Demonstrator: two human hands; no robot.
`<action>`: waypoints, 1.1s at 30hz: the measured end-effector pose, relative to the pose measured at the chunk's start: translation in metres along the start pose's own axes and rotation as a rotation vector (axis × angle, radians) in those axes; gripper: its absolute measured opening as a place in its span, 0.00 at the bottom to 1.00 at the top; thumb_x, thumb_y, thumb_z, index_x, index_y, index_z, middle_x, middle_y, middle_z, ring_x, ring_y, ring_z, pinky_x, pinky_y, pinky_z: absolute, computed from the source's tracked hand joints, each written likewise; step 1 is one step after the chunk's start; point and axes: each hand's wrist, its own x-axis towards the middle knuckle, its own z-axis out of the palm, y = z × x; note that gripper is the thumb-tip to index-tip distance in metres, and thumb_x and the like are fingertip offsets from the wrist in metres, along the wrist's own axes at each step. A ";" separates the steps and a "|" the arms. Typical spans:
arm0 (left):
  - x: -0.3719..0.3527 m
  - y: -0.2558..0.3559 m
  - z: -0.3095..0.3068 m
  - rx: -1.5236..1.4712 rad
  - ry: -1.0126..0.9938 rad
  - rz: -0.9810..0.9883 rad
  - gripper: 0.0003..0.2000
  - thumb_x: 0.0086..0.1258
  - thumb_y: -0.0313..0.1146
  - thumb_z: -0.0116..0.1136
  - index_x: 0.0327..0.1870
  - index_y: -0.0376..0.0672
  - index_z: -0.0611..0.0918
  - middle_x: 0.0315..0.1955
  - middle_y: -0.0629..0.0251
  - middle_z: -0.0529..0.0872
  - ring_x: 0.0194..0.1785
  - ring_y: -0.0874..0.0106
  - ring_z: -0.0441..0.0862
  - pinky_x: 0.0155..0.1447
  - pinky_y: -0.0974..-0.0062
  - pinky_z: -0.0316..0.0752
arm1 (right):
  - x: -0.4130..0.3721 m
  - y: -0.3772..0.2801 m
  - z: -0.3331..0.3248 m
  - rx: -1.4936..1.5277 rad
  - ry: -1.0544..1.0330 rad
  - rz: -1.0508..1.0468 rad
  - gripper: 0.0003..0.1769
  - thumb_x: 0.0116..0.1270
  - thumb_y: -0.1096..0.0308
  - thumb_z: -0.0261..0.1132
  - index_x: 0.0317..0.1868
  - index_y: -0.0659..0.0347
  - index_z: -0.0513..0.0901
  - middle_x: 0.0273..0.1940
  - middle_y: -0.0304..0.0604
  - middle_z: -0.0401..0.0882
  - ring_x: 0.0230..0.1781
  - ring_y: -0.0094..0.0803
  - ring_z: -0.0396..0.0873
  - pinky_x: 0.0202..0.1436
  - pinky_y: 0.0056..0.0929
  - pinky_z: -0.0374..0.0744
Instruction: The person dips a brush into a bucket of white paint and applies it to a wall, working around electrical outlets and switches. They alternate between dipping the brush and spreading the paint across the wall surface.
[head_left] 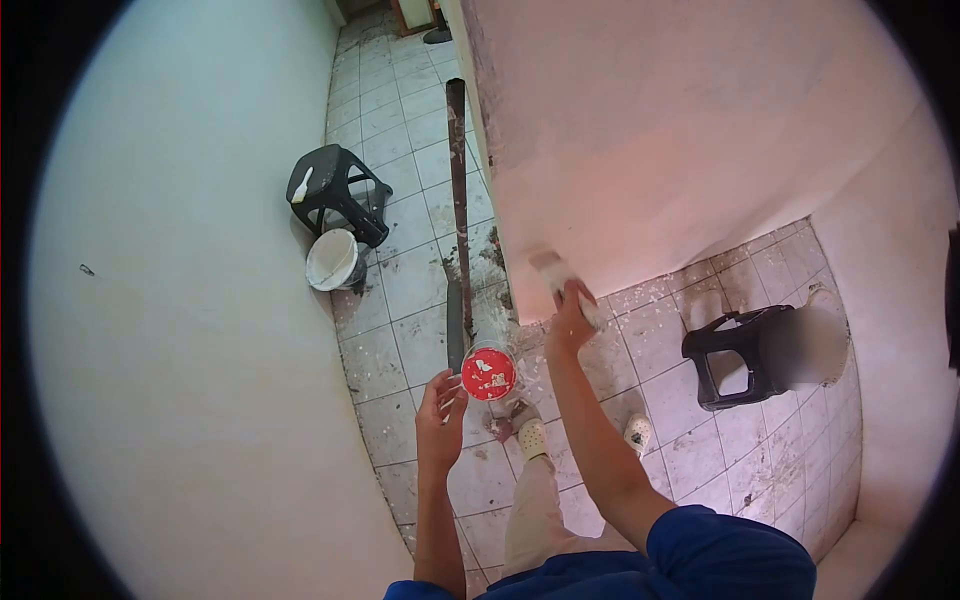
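Note:
My right hand (570,318) is closed around the handle of a wide paintbrush (553,268). The brush, smeared by motion, has its bristle end at the lower edge of the pinkish wall (620,160), near its corner. My left hand (440,410) has curled fingers at the left side of a small red pail (489,373) and appears to grip it. Pale flakes or smears mark the pail's red round surface, and a thin wire handle arcs over its far side. How the fingertips meet the pail is partly hidden.
A dark stool (345,190) carries a white-handled brush (302,186), with a white-coated bucket (333,260) beside it. Another black stool (740,360) stands right. A brown upright post or frame edge (458,190) rises ahead. The tiled floor (400,345) is splattered.

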 end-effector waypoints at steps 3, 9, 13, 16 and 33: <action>-0.002 -0.002 0.001 -0.022 -0.011 0.000 0.20 0.74 0.35 0.56 0.64 0.38 0.71 0.54 0.55 0.81 0.57 0.66 0.79 0.59 0.69 0.75 | -0.025 -0.072 0.072 0.063 -0.106 -0.080 0.13 0.66 0.72 0.67 0.48 0.70 0.78 0.49 0.48 0.80 0.48 0.34 0.81 0.53 0.31 0.85; -0.003 0.000 0.008 -0.024 -0.032 0.019 0.20 0.74 0.35 0.56 0.63 0.37 0.71 0.53 0.55 0.81 0.57 0.66 0.79 0.58 0.68 0.75 | -0.080 -0.157 0.103 0.219 -0.141 -0.243 0.13 0.65 0.72 0.67 0.47 0.70 0.79 0.46 0.48 0.81 0.46 0.34 0.81 0.50 0.30 0.85; -0.008 -0.007 0.009 -0.012 -0.032 -0.007 0.20 0.74 0.35 0.57 0.63 0.38 0.72 0.53 0.55 0.81 0.56 0.66 0.80 0.57 0.69 0.75 | -0.038 -0.044 0.066 -0.002 -0.117 -0.165 0.15 0.67 0.72 0.66 0.49 0.74 0.78 0.46 0.51 0.80 0.45 0.36 0.82 0.51 0.31 0.86; -0.010 -0.005 0.004 -0.004 -0.035 -0.018 0.20 0.74 0.35 0.57 0.63 0.38 0.72 0.53 0.55 0.81 0.56 0.66 0.79 0.57 0.69 0.75 | -0.012 0.013 0.012 -0.036 -0.042 -0.083 0.15 0.66 0.71 0.67 0.48 0.74 0.78 0.46 0.50 0.80 0.45 0.36 0.82 0.51 0.31 0.86; -0.005 -0.011 0.008 -0.001 -0.068 -0.026 0.20 0.73 0.37 0.57 0.62 0.37 0.73 0.52 0.56 0.82 0.56 0.67 0.79 0.58 0.68 0.75 | -0.027 0.011 0.024 -0.063 -0.003 -0.056 0.13 0.66 0.72 0.66 0.45 0.75 0.79 0.47 0.52 0.80 0.47 0.38 0.82 0.48 0.32 0.87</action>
